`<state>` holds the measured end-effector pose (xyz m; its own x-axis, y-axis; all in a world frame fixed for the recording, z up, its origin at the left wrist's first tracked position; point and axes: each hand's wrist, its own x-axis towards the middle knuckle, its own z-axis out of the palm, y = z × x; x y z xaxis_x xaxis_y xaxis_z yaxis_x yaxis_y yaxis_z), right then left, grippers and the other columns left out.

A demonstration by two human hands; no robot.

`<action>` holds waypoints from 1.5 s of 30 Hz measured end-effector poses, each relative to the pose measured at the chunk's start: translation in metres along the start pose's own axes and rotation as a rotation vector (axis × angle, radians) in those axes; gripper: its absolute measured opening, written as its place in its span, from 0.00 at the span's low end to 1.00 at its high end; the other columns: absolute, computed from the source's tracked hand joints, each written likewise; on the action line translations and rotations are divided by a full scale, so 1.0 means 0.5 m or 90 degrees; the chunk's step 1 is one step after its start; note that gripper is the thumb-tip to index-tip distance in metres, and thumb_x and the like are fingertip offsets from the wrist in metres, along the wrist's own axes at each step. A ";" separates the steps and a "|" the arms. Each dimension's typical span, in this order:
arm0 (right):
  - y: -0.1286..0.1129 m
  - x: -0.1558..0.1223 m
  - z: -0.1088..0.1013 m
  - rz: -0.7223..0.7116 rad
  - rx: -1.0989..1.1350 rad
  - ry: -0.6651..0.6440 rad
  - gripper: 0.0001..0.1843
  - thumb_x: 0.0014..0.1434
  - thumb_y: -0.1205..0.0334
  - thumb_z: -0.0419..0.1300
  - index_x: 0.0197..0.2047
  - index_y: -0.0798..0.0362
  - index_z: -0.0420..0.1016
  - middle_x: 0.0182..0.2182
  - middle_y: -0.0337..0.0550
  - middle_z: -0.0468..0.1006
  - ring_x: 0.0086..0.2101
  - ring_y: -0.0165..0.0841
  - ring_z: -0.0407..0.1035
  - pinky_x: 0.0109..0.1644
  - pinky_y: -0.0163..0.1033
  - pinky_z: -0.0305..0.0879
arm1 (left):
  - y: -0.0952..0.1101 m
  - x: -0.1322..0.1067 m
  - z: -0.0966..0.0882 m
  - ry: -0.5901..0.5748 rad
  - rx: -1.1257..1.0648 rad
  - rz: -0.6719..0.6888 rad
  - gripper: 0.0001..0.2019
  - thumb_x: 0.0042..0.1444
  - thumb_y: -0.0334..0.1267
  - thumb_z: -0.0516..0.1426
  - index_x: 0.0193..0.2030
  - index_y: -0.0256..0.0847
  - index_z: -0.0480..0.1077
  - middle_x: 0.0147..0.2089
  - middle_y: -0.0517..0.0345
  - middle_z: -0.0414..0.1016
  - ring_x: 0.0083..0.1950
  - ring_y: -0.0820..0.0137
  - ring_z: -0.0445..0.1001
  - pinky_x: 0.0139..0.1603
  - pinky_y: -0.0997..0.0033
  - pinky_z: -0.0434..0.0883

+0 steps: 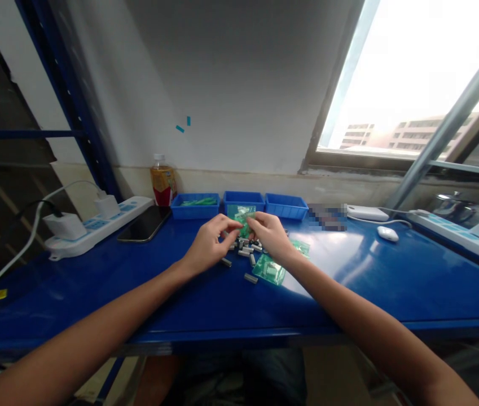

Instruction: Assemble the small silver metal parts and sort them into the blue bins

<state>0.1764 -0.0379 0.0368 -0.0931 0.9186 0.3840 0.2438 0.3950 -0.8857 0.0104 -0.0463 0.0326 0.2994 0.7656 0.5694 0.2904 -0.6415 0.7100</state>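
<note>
Both my hands meet over the middle of the blue table (pixel 188 293). My left hand (pixel 211 243) and my right hand (pixel 269 235) pinch the same small green plastic bag (pixel 244 220) between fingertips, held just above the tabletop. Under and between the hands lie several small silver cylindrical parts (pixel 245 251), loose on the surface. Two more green bags lie to the right of them: one filled bag (pixel 269 270) near my right wrist and another (pixel 300 247) beyond it.
Three blue trays (pixel 243 198) stand in a row at the back; the left one (pixel 195 206) holds green items. A drink bottle (pixel 162 181), a dark phone (pixel 145 224), power strips (pixel 95 225) (pixel 463 234) and a white mouse (pixel 388 233) sit around.
</note>
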 end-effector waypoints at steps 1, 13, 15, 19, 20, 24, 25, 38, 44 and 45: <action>0.001 -0.002 -0.001 -0.060 -0.051 0.023 0.12 0.57 0.56 0.54 0.25 0.52 0.65 0.18 0.34 0.63 0.21 0.28 0.62 0.26 0.34 0.57 | 0.003 0.004 0.000 0.023 -0.099 -0.098 0.11 0.57 0.44 0.55 0.36 0.38 0.72 0.32 0.56 0.70 0.34 0.70 0.69 0.33 0.73 0.69; 0.006 -0.030 0.015 -0.442 -0.264 -0.004 0.21 0.55 0.72 0.51 0.52 0.51 0.67 0.46 0.49 0.65 0.44 0.34 0.66 0.46 0.40 0.67 | 0.026 0.024 -0.030 0.035 -0.511 -0.437 0.08 0.53 0.26 0.56 0.40 0.35 0.67 0.32 0.53 0.74 0.28 0.70 0.75 0.27 0.73 0.74; 0.008 -0.031 0.017 -0.403 -0.262 0.040 0.23 0.53 0.71 0.54 0.53 0.53 0.62 0.43 0.49 0.66 0.41 0.35 0.66 0.44 0.41 0.68 | 0.028 0.024 -0.028 0.083 -0.516 -0.409 0.08 0.53 0.25 0.54 0.41 0.35 0.66 0.32 0.54 0.73 0.28 0.70 0.75 0.27 0.71 0.75; 0.005 -0.029 0.012 -0.389 -0.403 -0.021 0.11 0.54 0.66 0.56 0.42 0.56 0.66 0.33 0.45 0.70 0.35 0.35 0.66 0.41 0.40 0.64 | 0.025 0.026 -0.031 0.126 -0.552 -0.400 0.08 0.55 0.26 0.52 0.42 0.37 0.65 0.32 0.57 0.72 0.30 0.68 0.76 0.31 0.59 0.77; 0.003 -0.029 0.010 -0.399 -0.454 -0.057 0.06 0.55 0.66 0.55 0.38 0.56 0.67 0.32 0.45 0.70 0.34 0.35 0.65 0.40 0.40 0.63 | 0.025 0.026 -0.032 0.121 -0.560 -0.402 0.08 0.55 0.26 0.52 0.42 0.37 0.65 0.32 0.57 0.72 0.30 0.68 0.76 0.31 0.57 0.77; -0.010 -0.030 0.006 -0.418 -0.584 -0.145 0.10 0.60 0.65 0.51 0.27 0.55 0.67 0.27 0.44 0.70 0.29 0.32 0.63 0.36 0.37 0.58 | 0.029 0.025 -0.033 0.110 -0.573 -0.407 0.08 0.56 0.25 0.51 0.42 0.36 0.65 0.31 0.57 0.71 0.29 0.68 0.76 0.30 0.57 0.77; -0.012 -0.030 0.005 -0.420 -0.598 -0.151 0.10 0.60 0.64 0.52 0.28 0.55 0.67 0.27 0.43 0.71 0.29 0.31 0.63 0.35 0.37 0.57 | 0.032 0.024 -0.033 0.109 -0.575 -0.409 0.09 0.56 0.25 0.51 0.42 0.36 0.65 0.30 0.58 0.71 0.29 0.68 0.76 0.30 0.57 0.77; -0.011 -0.032 0.007 -0.506 -0.662 -0.092 0.09 0.57 0.64 0.50 0.29 0.55 0.69 0.25 0.43 0.70 0.29 0.33 0.60 0.36 0.40 0.50 | 0.051 0.024 -0.036 0.110 -0.633 -0.416 0.09 0.57 0.25 0.49 0.42 0.35 0.66 0.29 0.57 0.72 0.27 0.69 0.74 0.28 0.62 0.77; -0.017 -0.028 -0.003 -0.488 -0.638 -0.148 0.10 0.60 0.62 0.51 0.34 0.56 0.70 0.28 0.44 0.71 0.31 0.33 0.62 0.36 0.39 0.51 | 0.055 0.023 -0.037 0.121 -0.632 -0.415 0.09 0.56 0.24 0.50 0.42 0.35 0.66 0.29 0.57 0.72 0.29 0.68 0.75 0.30 0.60 0.77; -0.019 -0.027 -0.005 -0.485 -0.637 -0.152 0.10 0.60 0.62 0.51 0.34 0.56 0.70 0.27 0.44 0.71 0.31 0.33 0.62 0.36 0.39 0.50 | 0.054 0.022 -0.036 0.119 -0.630 -0.414 0.09 0.56 0.24 0.50 0.42 0.35 0.66 0.29 0.57 0.72 0.29 0.68 0.75 0.30 0.60 0.77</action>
<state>0.1776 -0.0542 0.0405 -0.6739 0.4858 0.5566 0.6598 0.7347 0.1576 0.0052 -0.0545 0.0657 0.1955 0.9805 -0.0217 -0.5108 0.1206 0.8512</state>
